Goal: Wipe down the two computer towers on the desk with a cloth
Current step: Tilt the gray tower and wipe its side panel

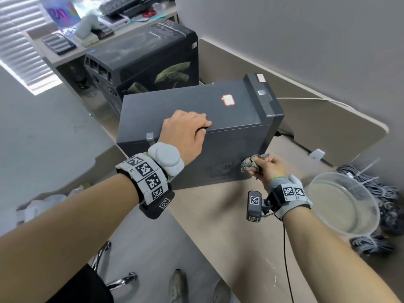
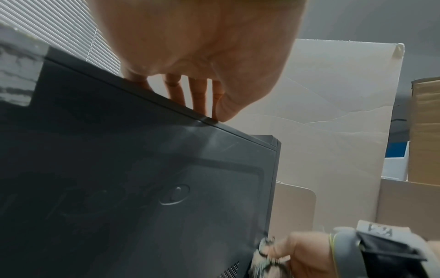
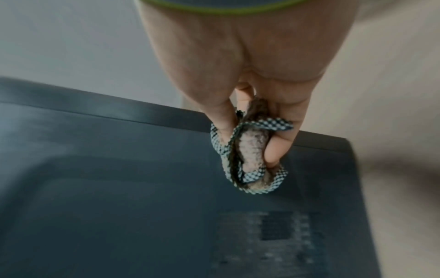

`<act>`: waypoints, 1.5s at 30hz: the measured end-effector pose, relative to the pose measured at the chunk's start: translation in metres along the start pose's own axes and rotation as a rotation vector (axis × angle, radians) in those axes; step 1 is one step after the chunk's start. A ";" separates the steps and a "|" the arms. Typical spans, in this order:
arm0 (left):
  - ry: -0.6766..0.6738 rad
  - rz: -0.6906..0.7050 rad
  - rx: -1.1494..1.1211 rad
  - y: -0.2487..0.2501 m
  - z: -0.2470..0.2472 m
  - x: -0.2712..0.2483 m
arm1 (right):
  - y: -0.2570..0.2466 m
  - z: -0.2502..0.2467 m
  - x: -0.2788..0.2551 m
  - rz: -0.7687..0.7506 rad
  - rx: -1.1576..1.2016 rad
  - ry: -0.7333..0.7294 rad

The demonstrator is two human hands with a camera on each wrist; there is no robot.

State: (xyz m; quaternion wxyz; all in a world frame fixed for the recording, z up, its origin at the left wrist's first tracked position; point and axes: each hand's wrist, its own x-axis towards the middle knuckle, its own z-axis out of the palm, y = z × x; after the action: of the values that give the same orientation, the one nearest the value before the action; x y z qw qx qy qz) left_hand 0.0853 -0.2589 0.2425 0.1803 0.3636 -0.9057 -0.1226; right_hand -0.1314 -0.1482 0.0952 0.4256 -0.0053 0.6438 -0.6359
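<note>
The near dark grey tower stands on the desk, and a second black tower stands behind it. My left hand rests on the near tower's top by the edge, fingers laid flat on top and the thumb at the edge. My right hand grips a bunched black-and-white checked cloth and presses it against the lower right of the tower's side panel. In the right wrist view the cloth is pinched between thumb and fingers, just above a vent grille.
A clear plastic basin sits on the desk to the right of my right hand, with bundled grey cables behind it. A low beige partition borders the desk. A chair base and shoes show below.
</note>
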 end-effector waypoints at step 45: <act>0.107 0.170 -0.032 -0.019 0.009 -0.004 | 0.112 0.090 0.002 0.254 -0.211 -0.031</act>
State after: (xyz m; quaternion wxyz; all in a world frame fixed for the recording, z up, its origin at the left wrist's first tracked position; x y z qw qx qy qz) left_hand 0.0960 -0.2683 0.2263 0.2442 0.2885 -0.9202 -0.1017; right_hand -0.0228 -0.2009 0.0170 0.5097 0.0216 0.6957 -0.5058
